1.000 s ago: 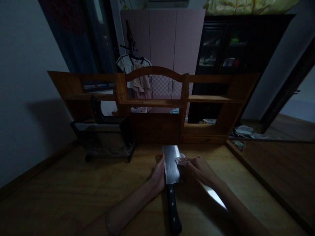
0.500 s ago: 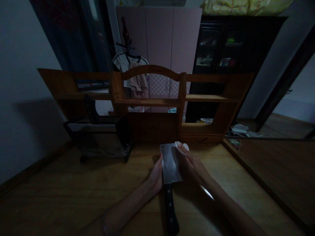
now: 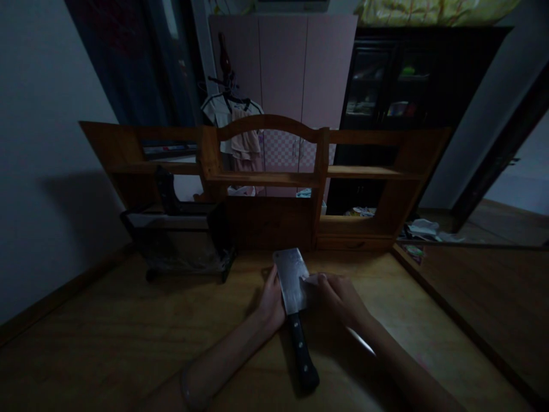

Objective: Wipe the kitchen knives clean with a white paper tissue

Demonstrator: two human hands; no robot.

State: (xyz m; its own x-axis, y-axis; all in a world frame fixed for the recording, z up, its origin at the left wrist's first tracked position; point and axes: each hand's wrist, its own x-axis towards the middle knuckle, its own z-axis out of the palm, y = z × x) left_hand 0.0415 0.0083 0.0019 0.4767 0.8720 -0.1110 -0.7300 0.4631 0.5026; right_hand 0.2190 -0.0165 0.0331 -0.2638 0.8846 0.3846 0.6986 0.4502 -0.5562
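Observation:
A cleaver (image 3: 292,280) with a wide grey blade and a black riveted handle is tilted above the wooden table, its handle toward me. My left hand (image 3: 272,300) grips the blade along its left edge, the fingers partly hidden behind it. At the blade's right edge, my right hand (image 3: 341,294) pinches a white tissue (image 3: 314,279) that touches the metal. Under my right forearm a narrow shiny strip (image 3: 362,341) shows; I cannot tell what it belongs to.
A wooden shelf unit (image 3: 268,177) runs along the back of the table (image 3: 128,337). On the left stands a dark-framed box (image 3: 184,246) with a black upright object (image 3: 167,189) above it. A raised wooden edge (image 3: 454,320) borders the right side.
My right hand has drawn the tissue down and off the upper blade to its right edge, uncovering more metal. The cleaver's handle end has swung slightly right and up.

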